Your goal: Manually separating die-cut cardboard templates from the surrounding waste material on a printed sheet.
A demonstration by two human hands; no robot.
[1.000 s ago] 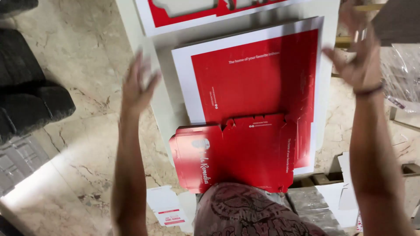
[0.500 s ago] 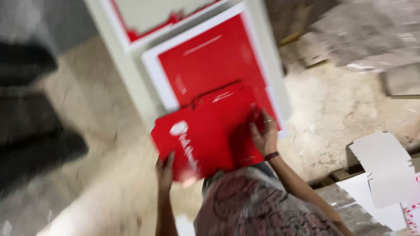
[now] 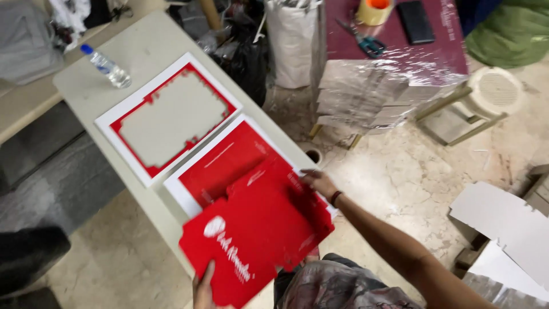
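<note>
Holding a red die-cut card (image 3: 257,234) between both hands, I see it hovering tilted over the near end of the worktop (image 3: 143,46), partly covering the red printed sheet (image 3: 223,166) that lies flat there. My left hand (image 3: 204,289) pinches the card's near edge, thumb on the printed face. My right hand (image 3: 320,182) lies on the far right edge, fingers spread and curled over it, so both hands are closed on the card. The card looks blurred, so I judge it is in motion and flexing.

To handle it well, I would keep both grips out at the edges, support it evenly so the cut flaps do not crease, and keep it level before letting it meet anything.

Farther along the worktop lies a white sheet with a red frame (image 3: 171,117) left around a cut-out middle, just beside the printed sheet. A water bottle (image 3: 106,66) lies near the far corner, well apart from my hands.

Right of the worktop, wrapped stacks (image 3: 366,94) sit under a dark red surface carrying scissors (image 3: 361,41), a tape roll (image 3: 374,10) and a phone (image 3: 416,22). White card pieces (image 3: 503,223) lie on the floor to my right. The worktop is narrow, so the card's overhanging corner could catch its edge.
</note>
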